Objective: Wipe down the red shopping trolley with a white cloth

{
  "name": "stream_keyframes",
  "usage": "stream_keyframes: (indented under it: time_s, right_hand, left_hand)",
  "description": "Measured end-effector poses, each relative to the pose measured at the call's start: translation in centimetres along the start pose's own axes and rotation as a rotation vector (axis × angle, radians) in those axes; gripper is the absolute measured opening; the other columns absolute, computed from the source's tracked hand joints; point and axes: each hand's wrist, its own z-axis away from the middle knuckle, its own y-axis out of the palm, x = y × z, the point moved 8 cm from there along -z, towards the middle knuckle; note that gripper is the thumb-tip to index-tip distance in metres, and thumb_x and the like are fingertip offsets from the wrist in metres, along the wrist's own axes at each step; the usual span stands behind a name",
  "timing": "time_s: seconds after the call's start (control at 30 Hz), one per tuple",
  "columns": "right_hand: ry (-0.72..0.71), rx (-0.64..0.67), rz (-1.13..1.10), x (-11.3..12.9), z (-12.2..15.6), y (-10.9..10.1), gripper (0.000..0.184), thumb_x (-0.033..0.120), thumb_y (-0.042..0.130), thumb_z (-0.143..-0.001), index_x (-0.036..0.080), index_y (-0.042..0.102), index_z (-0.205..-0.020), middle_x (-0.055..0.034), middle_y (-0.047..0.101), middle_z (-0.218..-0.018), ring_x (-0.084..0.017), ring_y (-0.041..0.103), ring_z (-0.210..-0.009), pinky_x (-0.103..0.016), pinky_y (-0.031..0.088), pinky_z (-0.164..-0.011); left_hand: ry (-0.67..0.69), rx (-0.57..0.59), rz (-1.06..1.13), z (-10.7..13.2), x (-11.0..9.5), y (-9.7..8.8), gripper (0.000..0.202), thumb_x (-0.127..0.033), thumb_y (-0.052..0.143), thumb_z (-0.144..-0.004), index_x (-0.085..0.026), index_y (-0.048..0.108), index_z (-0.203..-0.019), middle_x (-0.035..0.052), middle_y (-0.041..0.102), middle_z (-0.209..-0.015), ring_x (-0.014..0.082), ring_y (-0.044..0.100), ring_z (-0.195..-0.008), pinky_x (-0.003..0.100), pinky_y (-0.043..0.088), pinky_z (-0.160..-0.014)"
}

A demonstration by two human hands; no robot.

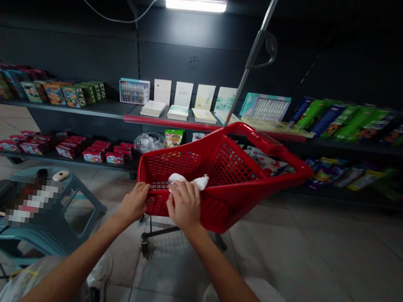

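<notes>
A red plastic shopping cart stands in front of me, its handle pointing to the right and a metal pole rising beside it. My left hand is closed around the rim at the cart's left corner. On the near rim, my right hand presses a white cloth with its fingers bent over it. Part of the cloth sticks out above the fingers; the rest lies hidden under the hand.
Behind the cart runs a dark shelf with cards, boxes and green and blue snack packs. Red boxes fill the lower shelf. At left, a blue-grey plastic stool carries electronics and cables.
</notes>
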Motion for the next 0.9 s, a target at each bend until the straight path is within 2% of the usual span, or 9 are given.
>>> stream_keyframes:
  time_s: [0.1,0.17,0.33,0.47,0.57,0.7,0.9]
  right_hand:
    - [-0.036,0.044,-0.023,1.8,0.1,1.4,0.043,0.023,0.06,-0.094,0.019,0.066,-0.136,-0.0108,0.064,-0.139,-0.032,0.048,-0.131,-0.052,0.025,-0.121]
    - [-0.078,0.072,-0.038,1.9,0.0,1.4,0.045,0.021,0.057,-0.096,0.02,0.064,-0.14,-0.0105,0.063,-0.141,-0.031,0.048,-0.132,-0.051,0.028,-0.12]
    - [-0.201,0.11,-0.083,-0.3,-0.3,-0.9,0.049,0.012,0.049,-0.097,0.022,0.062,-0.144,-0.0088,0.063,-0.144,-0.026,0.05,-0.134,-0.044,0.036,-0.116]
    - [-0.139,0.058,-0.033,-3.9,0.1,-3.7,0.049,0.01,0.047,-0.097,0.022,0.064,-0.141,-0.0095,0.064,-0.14,-0.027,0.052,-0.131,-0.046,0.035,-0.118]
    - [-0.096,0.036,-0.012,-5.7,0.5,-5.0,0.047,0.009,0.047,-0.096,0.019,0.065,-0.138,-0.0101,0.065,-0.139,-0.027,0.053,-0.13,-0.048,0.034,-0.12]
    - [-0.067,0.021,-0.006,-5.9,0.6,-5.1,0.043,0.008,0.05,-0.093,0.019,0.068,-0.131,-0.0096,0.065,-0.137,-0.028,0.051,-0.131,-0.048,0.032,-0.121]
    - [-0.031,0.001,0.015,-5.5,0.2,-4.2,0.043,0.008,0.055,-0.088,0.021,0.07,-0.126,-0.0086,0.067,-0.134,-0.029,0.052,-0.126,-0.049,0.034,-0.117]
  left_hand:
    - [-0.016,0.004,-0.008,-0.1,-0.2,-0.2,0.021,-0.024,0.054,-0.1,-0.024,0.055,-0.121,0.0093,0.059,-0.134,0.0209,0.06,-0.124,0.03,0.055,-0.085]
    - [-0.021,0.023,-0.017,-0.1,-0.3,-0.3,0.021,-0.026,0.054,-0.101,-0.024,0.055,-0.122,0.0093,0.059,-0.136,0.0212,0.06,-0.123,0.03,0.055,-0.083]
    - [-0.002,0.053,-0.039,-0.4,-0.5,-0.6,0.019,-0.03,0.054,-0.101,-0.025,0.056,-0.12,0.0084,0.06,-0.133,0.0216,0.059,-0.126,0.03,0.056,-0.082]
    - [0.059,0.057,-0.055,-0.8,-0.4,-0.3,0.018,-0.032,0.055,-0.102,-0.024,0.057,-0.118,0.0078,0.062,-0.13,0.0208,0.057,-0.128,0.03,0.055,-0.088]
    - [0.117,0.048,-0.056,-1.2,-0.4,-0.1,0.017,-0.035,0.054,-0.102,-0.025,0.058,-0.115,0.0071,0.064,-0.125,0.0202,0.056,-0.128,0.03,0.055,-0.092]
    - [0.11,0.067,-0.074,-1.7,-0.3,0.0,0.019,-0.04,0.053,-0.102,-0.024,0.06,-0.11,0.0078,0.066,-0.119,0.0212,0.057,-0.125,0.031,0.055,-0.092]
    - [0.03,0.256,-0.198,-2.9,-0.5,-0.3,0.029,-0.041,0.05,-0.1,-0.023,0.065,-0.118,0.0123,0.065,-0.131,0.0277,0.054,-0.135,0.039,0.055,-0.097]
